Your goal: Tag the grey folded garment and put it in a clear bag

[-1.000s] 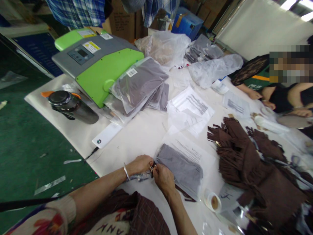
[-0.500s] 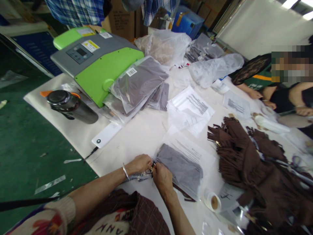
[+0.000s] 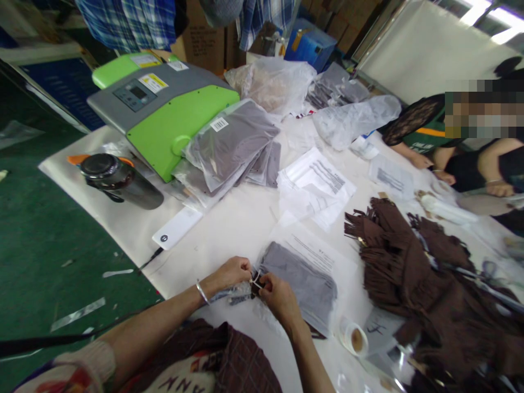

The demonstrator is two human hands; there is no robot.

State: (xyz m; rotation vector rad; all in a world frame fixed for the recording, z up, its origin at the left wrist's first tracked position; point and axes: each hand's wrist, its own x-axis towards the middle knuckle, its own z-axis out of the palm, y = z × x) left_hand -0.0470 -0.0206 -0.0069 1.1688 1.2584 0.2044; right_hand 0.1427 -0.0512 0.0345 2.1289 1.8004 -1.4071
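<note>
My left hand, with a bangle on the wrist, is closed in a pinch at the table's near side. My right hand is pinched closed just to its right. Between the fingertips shows a small dark brown strap end with a thin whitish strip across it; the exact grip of the left fingers is too small to tell. Clear plastic wrapping lies crumpled below the left hand. Beside my right hand lies a folded grey piece in a clear printed bag, with a bit of brown strap under its near edge.
A green and grey machine stands back left, with bagged grey items against it. A dark bottle and a white power bank lie near the left edge. Brown fringed bags and a tape roll lie right. A co-worker sits beyond.
My fingertips have drawn slightly apart, the right hand shifting a little to the right. The dark strap end and whitish strip between them show more clearly. The camera view has shifted slightly.
</note>
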